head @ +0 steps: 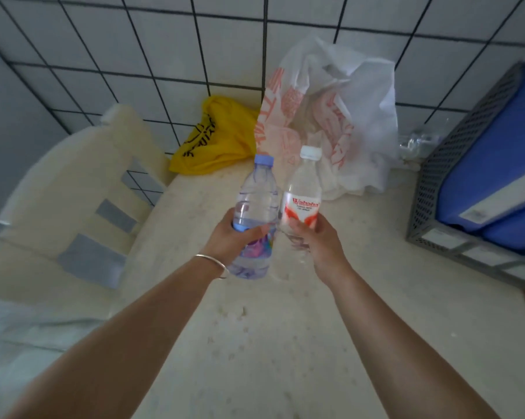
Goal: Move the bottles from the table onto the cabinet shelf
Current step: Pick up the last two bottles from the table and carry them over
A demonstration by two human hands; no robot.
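Observation:
My left hand [234,238] grips a clear water bottle with a pale blue cap [256,192] around its middle, over the cream table [255,343]. Right beside it, my right hand [315,240] holds a clear bottle with a white cap and a red-and-white label [303,195] by its lower half. Both bottles are upright, tilted slightly away from me, and nearly touch each other. Whether they rest on the table or are lifted off it I cannot tell. No cabinet or shelf shows in this view.
A white plastic bag with orange print [330,116] and a yellow bag [218,137] lie at the table's far edge by the tiled wall. A grey mesh basket holding blue items [454,164] stands at the right. A cream plastic chair [73,192] sits at the left.

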